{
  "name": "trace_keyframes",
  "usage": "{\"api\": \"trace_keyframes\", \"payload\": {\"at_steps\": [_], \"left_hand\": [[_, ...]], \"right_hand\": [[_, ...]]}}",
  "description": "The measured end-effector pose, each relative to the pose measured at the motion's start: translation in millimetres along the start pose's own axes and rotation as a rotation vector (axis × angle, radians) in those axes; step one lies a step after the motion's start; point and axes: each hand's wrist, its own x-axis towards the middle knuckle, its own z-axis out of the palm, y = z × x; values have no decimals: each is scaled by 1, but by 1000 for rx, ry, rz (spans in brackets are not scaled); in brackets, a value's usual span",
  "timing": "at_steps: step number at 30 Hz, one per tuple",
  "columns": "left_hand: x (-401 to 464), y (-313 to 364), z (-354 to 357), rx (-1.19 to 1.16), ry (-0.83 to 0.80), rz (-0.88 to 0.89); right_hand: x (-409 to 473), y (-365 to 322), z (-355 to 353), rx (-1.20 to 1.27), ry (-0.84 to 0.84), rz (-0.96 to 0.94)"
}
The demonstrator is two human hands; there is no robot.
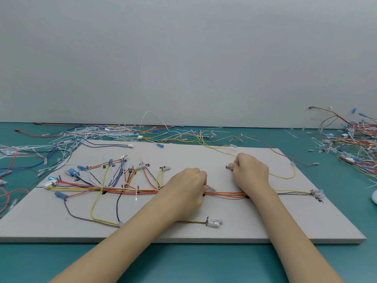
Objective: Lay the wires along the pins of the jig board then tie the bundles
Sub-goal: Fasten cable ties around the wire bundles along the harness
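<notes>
Her left hand (189,181) curls over the red and orange wires (224,194) mid-board; the right hand (250,168) pinches a thin white tie (234,164) just above them. The bundle runs across the grey board (204,233); loose wires (350,144) litter the green table (204,262).

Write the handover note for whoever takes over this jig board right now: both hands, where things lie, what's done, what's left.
Left hand: curled on the red-orange wire bundle at mid-board.
Right hand: pinches a white cable tie above the same bundle.
Jig board: wires already laid along the pins; one tie sits on the left trunk.
Spare ties and loose wires lie on the green table behind.
Left: tie this middle section, then the right end near the clear terminals.
</notes>
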Motion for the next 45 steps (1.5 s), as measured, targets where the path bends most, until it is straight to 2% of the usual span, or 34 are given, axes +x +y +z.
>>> {"api": "trace_keyframes", "payload": {"at_steps": [11, 20, 24, 27, 30, 33, 35, 37, 40, 45], "left_hand": [[1, 3, -3, 116, 8, 36], [-3, -11, -21, 157, -46, -95], [-3, -13, -27, 150, -67, -153], [-3, -18, -28, 95, -61, -175], [-2, -24, -29, -61, 66, -189], [2, -23, -32, -381, 331, -207], [4, -20, -34, -527, 438, -231], [5, -17, -34, -670, 458, -244], [8, -11, -33, -837, 459, -203], [12, 5, -25, -1037, 364, -185]], "right_hand": [[-1, -4, 0, -6, 25, -12], [-1, -34, 8, 53, 4, -51], [-4, -34, 0, 200, -19, -52], [-9, -31, -11, 554, -81, -16], [-15, -34, -22, 975, -223, -15], [-21, -35, -36, 1131, -302, -66], [-23, -35, -43, 1217, -380, -128], [-26, -36, -48, 1285, -439, -194], [-28, -40, -49, 1376, -420, -249], [-31, -46, -49, 1481, -380, -187]]}}
